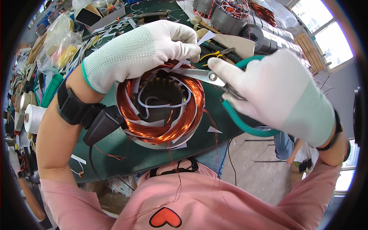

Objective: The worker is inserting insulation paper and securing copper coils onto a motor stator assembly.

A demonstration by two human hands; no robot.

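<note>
A motor stator [163, 142] with thick rings of copper winding [193, 111] stands on the table before me. Strips of white insulating paper stick out between its coils, and a white tube loops across the dark bore. In a white glove, my left hand [161, 42] is closed at the far rim, pinching a white paper strip [206, 37] whose end shows past the fingers. My gloved right hand [280, 88] grips scissors [239, 122] with green handles. Their blades point left over the far right winding, close beneath the left fingers; whether they touch paper there I cannot tell.
Yellow-handled pliers [218, 53] and other tools lie beyond the stator. More stators [230, 21] stand at the back right. Plastic bags [57, 42], white thread spools [33, 119] and clutter fill the left. Thin copper leads [170, 151] hang over the near table edge.
</note>
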